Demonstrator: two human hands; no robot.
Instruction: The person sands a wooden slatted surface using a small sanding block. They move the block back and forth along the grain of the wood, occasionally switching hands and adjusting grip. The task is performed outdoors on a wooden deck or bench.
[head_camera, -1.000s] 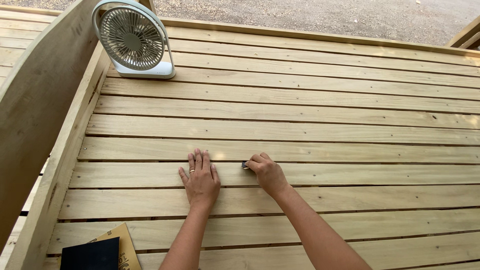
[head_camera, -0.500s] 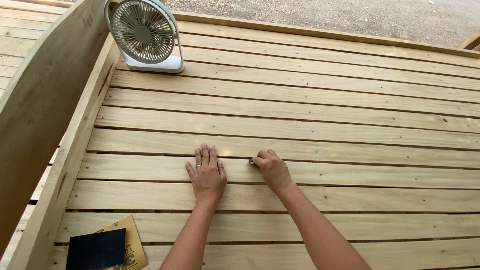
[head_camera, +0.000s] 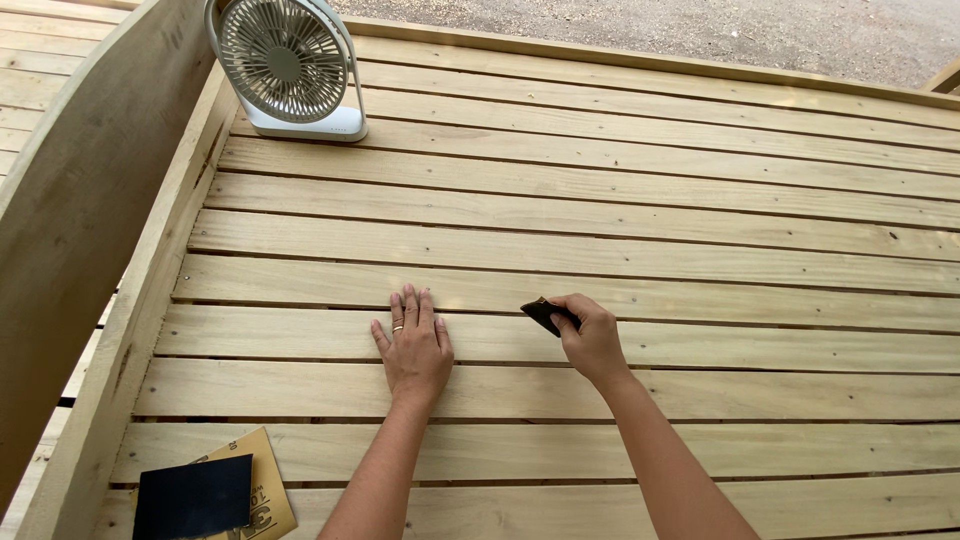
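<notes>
My left hand (head_camera: 415, 345) lies flat, palm down, on a pale wooden slat (head_camera: 700, 345), fingers together and pointing away from me, a ring on one finger. My right hand (head_camera: 590, 335) is a little to its right, fingers curled around a small dark folded piece of sandpaper (head_camera: 545, 314), which it presses against the same slatted surface. The two hands are apart by about a hand's width.
A small white table fan (head_camera: 288, 65) stands on the slats at the far left. A tall wooden side board (head_camera: 90, 220) runs along the left. Dark and tan sandpaper sheets (head_camera: 215, 495) lie at the near left. Gravel ground (head_camera: 700, 30) lies beyond the far edge.
My right hand has lifted its fingers slightly, so the dark sandpaper now shows in front of them. My left hand stays flat on the slat. The view has shifted a little.
</notes>
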